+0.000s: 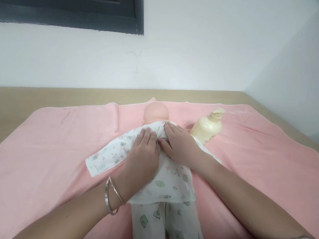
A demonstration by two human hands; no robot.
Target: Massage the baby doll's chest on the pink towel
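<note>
A bald baby doll (156, 111) lies on a pink blanket, its head at the far end. It wears a white long-sleeved shirt (165, 187) with small green and pink prints, and matching pants (150, 224). Both my hands are on the shirt's upper front, just below the doll's head. My left hand (144, 156), with a silver bangle at the wrist, is closed on the fabric, its thumb mostly hidden. Facing it, my right hand (181, 143) pinches the cloth, thumb toward the middle. The fabric bunches in creases between them. One sleeve (104, 159) stretches out to the left.
A pale yellow pump bottle (206, 128) lies tilted on the blanket, close to my right hand. The pink blanket (41, 174) covers much of a wooden surface (20, 96). Behind rises a white wall (197, 38) with a dark window frame (97, 17).
</note>
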